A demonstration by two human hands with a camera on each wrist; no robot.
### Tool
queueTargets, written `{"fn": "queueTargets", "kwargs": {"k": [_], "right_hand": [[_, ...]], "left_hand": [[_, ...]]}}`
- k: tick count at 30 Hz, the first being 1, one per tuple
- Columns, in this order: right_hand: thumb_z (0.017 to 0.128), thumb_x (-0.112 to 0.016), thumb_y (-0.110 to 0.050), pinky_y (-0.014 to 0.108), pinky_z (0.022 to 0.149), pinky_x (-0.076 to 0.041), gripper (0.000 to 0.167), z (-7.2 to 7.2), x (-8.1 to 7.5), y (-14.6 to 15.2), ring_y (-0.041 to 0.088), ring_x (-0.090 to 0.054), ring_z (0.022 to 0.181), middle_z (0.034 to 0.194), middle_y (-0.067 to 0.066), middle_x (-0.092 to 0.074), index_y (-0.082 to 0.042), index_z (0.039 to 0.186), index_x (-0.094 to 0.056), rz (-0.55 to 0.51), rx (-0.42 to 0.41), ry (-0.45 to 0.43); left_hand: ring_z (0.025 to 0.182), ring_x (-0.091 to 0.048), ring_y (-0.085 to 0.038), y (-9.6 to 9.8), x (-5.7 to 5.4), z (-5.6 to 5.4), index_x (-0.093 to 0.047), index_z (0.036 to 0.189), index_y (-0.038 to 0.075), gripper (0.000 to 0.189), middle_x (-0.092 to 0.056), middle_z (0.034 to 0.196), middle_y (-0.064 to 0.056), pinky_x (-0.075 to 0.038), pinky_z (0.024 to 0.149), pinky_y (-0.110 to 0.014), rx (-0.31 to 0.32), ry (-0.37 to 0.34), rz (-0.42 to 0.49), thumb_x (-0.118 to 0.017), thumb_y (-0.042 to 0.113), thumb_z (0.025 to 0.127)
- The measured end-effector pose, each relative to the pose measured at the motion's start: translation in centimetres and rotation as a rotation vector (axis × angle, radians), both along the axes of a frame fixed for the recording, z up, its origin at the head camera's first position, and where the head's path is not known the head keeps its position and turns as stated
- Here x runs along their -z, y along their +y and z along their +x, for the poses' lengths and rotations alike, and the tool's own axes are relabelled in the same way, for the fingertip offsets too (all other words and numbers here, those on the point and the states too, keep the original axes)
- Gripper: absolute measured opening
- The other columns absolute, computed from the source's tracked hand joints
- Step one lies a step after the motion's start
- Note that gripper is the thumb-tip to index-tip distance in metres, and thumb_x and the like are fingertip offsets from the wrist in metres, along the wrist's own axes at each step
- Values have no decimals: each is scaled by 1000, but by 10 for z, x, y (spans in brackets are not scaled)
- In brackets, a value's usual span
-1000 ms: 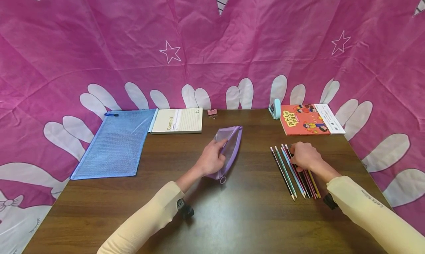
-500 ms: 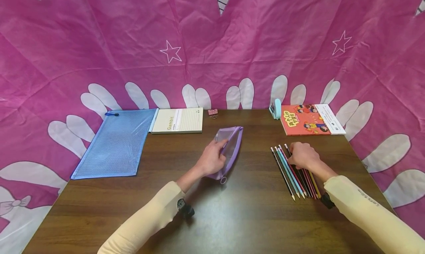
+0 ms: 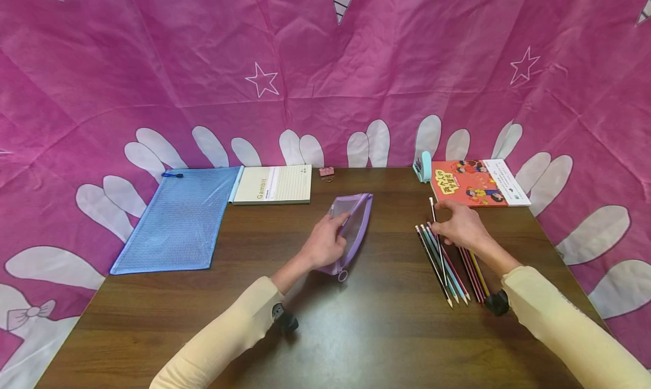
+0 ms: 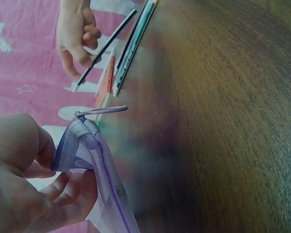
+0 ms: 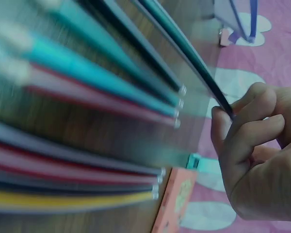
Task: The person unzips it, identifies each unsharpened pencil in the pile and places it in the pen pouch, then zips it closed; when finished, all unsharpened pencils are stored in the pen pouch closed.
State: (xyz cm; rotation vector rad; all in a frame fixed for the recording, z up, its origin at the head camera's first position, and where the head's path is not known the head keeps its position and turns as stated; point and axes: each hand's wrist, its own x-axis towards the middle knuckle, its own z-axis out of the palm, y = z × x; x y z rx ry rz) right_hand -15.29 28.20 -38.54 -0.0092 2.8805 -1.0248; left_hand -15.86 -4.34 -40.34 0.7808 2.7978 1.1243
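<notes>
My left hand [image 3: 324, 245] grips a purple mesh zip pouch [image 3: 359, 230], its mouth gaping a little; in the left wrist view, thumb and fingers sit at the pouch's zippered edge near the ring pull [image 4: 106, 110]. A dark pencil [image 5: 184, 53] is pinched between the thumb and fingers of my right hand [image 3: 464, 226], raised over the other pencils. Under it lie several pencils [image 3: 431, 262] in a loose row on the table, tips toward me. To their right, partly behind the right hand and wrist, is a second group of pencils [image 3: 473, 276], one of them yellow.
On the left lies a blue mesh zip bag [image 3: 175, 225], with a notebook [image 3: 274, 185] beside it. A pink binder clip [image 3: 326, 172] sits at the back edge. A mint stapler [image 3: 423, 167] stands next to a red book [image 3: 468, 185] at the back right.
My right hand, which was down among the pencils, has risen with one dark pencil, leaving a gap in the row. The left hand and pouch stay put.
</notes>
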Motion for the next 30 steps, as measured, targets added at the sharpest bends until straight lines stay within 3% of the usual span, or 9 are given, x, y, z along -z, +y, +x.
{"fn": "queueTargets", "kwargs": {"k": [3,10,13,18,21,30], "right_hand": [[84,-67,-11,29,42,-43,55,-2,0,-9,15,-55,48,57,1,-57,3,134,-48,-123,30,-17],[84,-59,-1,21,39,-36,60,-9,5,-40,8,-45,45,61,0,-52,0,141,-40,-616,171,-38],[85,-59,1,19,39,-35,59,-15,11,-57,6,-44,43,63,-2,-53,-3,141,-40,-771,256,-12],[83,-60,2,19,37,-37,56,-25,16,-86,5,-46,40,66,1,-58,-9,136,-46,-897,403,71],[81,-61,3,19,36,-38,54,-29,19,-104,7,-46,38,68,5,-62,-10,132,-49,-945,447,119],[79,-62,4,20,35,-37,56,-28,29,-145,9,-47,38,72,8,-63,-12,131,-50,-1007,412,116]], "left_hand": [[87,-56,-26,0,-1,0,-50,144,-3,66,-58,106,-20,-53,69,-33,-1,-1,-2,-57,-7,78],[89,-58,-29,0,-1,0,-48,145,-3,67,-58,112,-24,-55,70,-34,-7,-22,12,-57,-9,78],[88,-58,-28,0,-1,0,-49,145,-3,67,-58,112,-24,-55,70,-34,-10,-29,12,-57,-9,78],[89,-58,-29,0,0,0,-51,143,-3,65,-58,109,-22,-55,72,-36,-9,-18,13,-57,-8,78],[89,-58,-28,0,0,-1,-51,142,-4,65,-58,107,-21,-55,73,-36,-10,-11,13,-57,-8,77],[88,-58,-27,2,1,-1,-50,143,-4,66,-58,107,-20,-54,72,-33,-26,-26,14,-58,-6,77]]}}
